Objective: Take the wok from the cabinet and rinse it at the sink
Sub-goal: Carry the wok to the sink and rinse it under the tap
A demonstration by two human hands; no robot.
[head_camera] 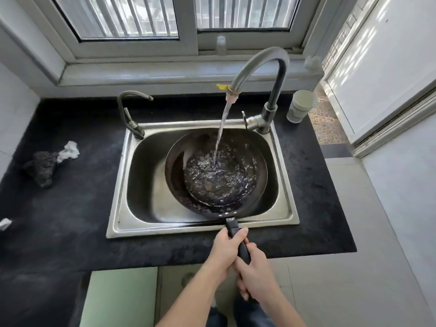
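Wok [215,175] inside steel sink [122,185], under running faucet [259,64]; water pooling in bowl. Handle [240,244] gripped two-handed: left hand [224,249] wrapped nearer wok, right hand [254,272] clenched behind. Paper cup [300,106] on counter [77,208].

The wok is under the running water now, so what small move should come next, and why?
Probably tilt and swirl the wok. Both the left hand and the right hand grip its handle, the tap streams into its middle, and water has pooled there while the upper wall looks dry.
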